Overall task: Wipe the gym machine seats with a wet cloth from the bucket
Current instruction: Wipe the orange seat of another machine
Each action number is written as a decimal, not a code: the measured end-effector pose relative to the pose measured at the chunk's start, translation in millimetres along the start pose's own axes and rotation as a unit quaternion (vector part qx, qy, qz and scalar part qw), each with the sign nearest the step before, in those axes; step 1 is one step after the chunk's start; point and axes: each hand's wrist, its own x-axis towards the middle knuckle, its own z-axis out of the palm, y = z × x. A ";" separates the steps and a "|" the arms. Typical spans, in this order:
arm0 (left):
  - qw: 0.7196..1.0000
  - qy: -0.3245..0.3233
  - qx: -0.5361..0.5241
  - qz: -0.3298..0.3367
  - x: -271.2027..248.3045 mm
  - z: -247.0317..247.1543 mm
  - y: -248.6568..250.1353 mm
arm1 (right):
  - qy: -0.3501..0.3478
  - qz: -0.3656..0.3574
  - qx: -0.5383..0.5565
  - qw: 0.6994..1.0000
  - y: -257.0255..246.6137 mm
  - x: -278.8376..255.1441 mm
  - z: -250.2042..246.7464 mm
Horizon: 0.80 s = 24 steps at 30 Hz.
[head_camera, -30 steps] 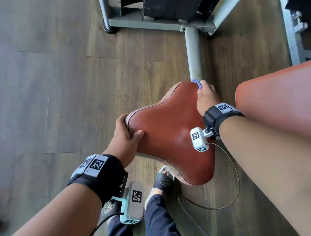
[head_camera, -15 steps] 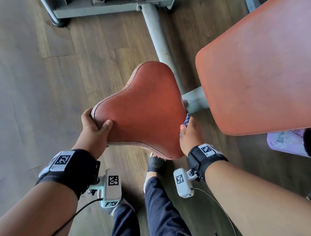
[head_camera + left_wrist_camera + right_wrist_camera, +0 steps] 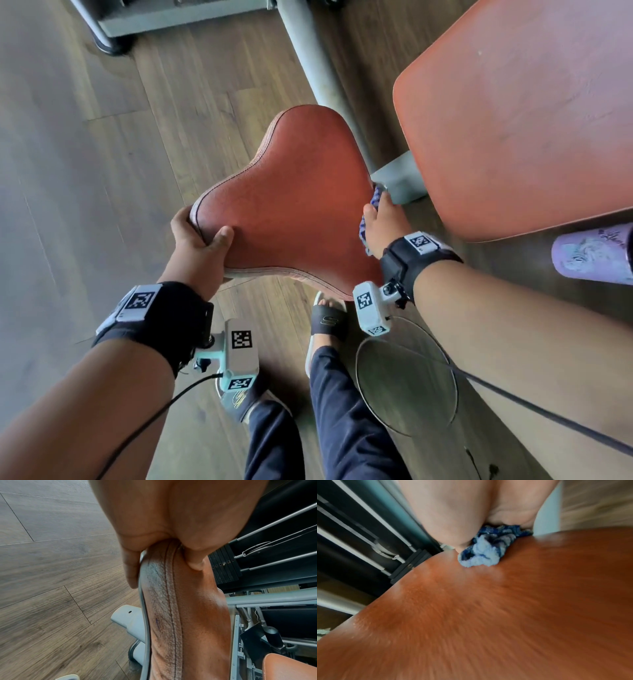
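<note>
Since the earlier picture, the right hand (image 3: 383, 222) has slid from the far tip of the small seat (image 3: 294, 205) back along its right edge, and now it sits near the wide end, close to the body. It is bunched around the blue cloth (image 3: 486, 547) and presses the cloth against the side of the seat. The right wrist view shows the cloth squashed between the hand and the brown seat top, and the picture is smeared, so the hand seems to be moving.

On the other side, the left hand (image 3: 198, 246) has not let go. It grips the near left corner of the small seat, with its thumb on top and its fingers (image 3: 130, 568) tucked under the rim.

How much is done? The seat top looks shiny with tiny drops in the right wrist view, so I think it is already wet and wiped. The right edge is being wiped now. The left side, seen from the left wrist, still looks dull and grey in one patch, so it may need a rub.

The big seat pad (image 3: 520, 113) to the right looks dry and is not touched. I think it still waits its turn. A purple bucket (image 3: 592, 257) peeks out from under that pad.
</note>
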 end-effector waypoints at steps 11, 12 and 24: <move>1.000 -0.002 0.003 0.000 -0.7 0.8 0.0 | 0.032 -0.128 0.003 0.991 0.1 -43.9 4.5; 1.000 -0.005 0.002 0.001 -1.2 0.7 -0.1 | 0.025 -0.159 -0.034 0.986 -12.7 -44.9 6.2; 0.999 -0.030 -0.033 -0.018 -7.3 -3.5 9.5 | -0.097 -0.314 -0.126 0.936 19.7 -62.0 -20.0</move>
